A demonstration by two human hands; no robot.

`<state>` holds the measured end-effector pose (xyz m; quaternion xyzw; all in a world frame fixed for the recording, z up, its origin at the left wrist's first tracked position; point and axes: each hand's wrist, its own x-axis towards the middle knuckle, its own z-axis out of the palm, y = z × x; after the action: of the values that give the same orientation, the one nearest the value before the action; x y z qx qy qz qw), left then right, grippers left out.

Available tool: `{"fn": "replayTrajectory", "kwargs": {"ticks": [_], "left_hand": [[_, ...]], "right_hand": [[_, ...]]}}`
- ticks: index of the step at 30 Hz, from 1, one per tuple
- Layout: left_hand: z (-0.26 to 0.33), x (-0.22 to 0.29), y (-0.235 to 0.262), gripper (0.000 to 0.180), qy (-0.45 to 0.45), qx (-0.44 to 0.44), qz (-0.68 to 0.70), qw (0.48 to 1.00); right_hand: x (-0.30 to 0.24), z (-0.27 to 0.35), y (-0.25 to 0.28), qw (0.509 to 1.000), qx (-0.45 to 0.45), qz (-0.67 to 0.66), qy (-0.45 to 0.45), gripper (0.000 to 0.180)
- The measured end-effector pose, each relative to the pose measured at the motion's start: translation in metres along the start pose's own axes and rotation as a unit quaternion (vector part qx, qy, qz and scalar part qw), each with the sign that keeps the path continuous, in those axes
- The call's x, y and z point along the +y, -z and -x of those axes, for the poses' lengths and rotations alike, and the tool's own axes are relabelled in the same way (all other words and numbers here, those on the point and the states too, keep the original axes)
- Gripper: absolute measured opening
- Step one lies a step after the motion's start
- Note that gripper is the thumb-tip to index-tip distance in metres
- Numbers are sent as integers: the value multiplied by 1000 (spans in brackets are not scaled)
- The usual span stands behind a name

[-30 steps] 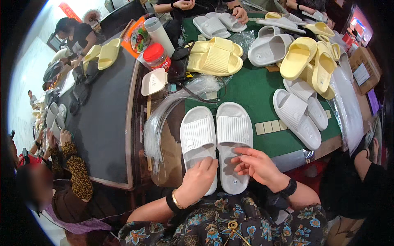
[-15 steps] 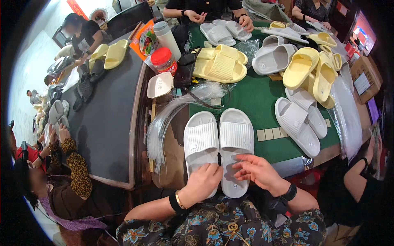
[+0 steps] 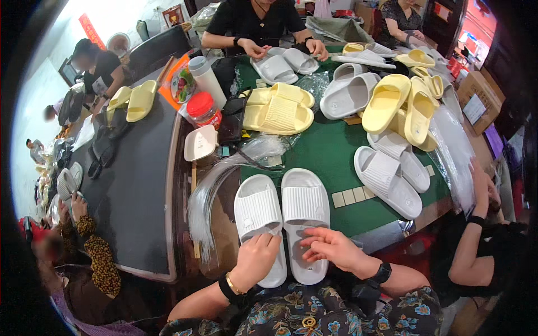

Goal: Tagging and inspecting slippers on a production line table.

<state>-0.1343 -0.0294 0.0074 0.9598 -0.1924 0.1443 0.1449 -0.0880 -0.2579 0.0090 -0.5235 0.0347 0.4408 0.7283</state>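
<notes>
Lower in the head view than half a second ago lies the pair of white, open-toed, rubbery slippers with ribbed straps (image 3: pixel 304 204), now at bottom centre, while at the right edge a co-worker's hands (image 3: pixel 480 187) have come up to the stack of clear, glossy plastic sheets (image 3: pixel 455 159). At lower centre the left hand (image 3: pixel 256 260) has its fingers drawn together over the left slipper's footbed; whether it pinches something thin cannot be told. Just right of it, the right hand (image 3: pixel 336 251) is half open above the other slipper, fingers loosely bent, with nothing visible in its grasp. Left of the slippers curves a bundle of thin, clear plastic strands (image 3: pixel 203 215); ribbed yellow rubbery slippers (image 3: pixel 284 115) sit at upper centre on a dark green cloth (image 3: pixel 325 157).
</notes>
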Motion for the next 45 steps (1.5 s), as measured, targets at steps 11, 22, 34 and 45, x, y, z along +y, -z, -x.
{"fn": "replayTrajectory", "kwargs": {"ticks": [11,22,34,45], "left_hand": [[-16,-2,-4,15,9,-68,0,998],[-26,-18,33,11,102,83,130,983],[-30,-116,29,23,394,35,186,899],[-46,-141,-17,25,385,-32,144,911]], "right_hand": [[10,-13,-10,992,-16,99,78,49],[14,-22,3,978,-9,152,144,54],[-46,-38,42,898,205,286,263,22],[-65,-122,66,884,244,318,241,33]]}}
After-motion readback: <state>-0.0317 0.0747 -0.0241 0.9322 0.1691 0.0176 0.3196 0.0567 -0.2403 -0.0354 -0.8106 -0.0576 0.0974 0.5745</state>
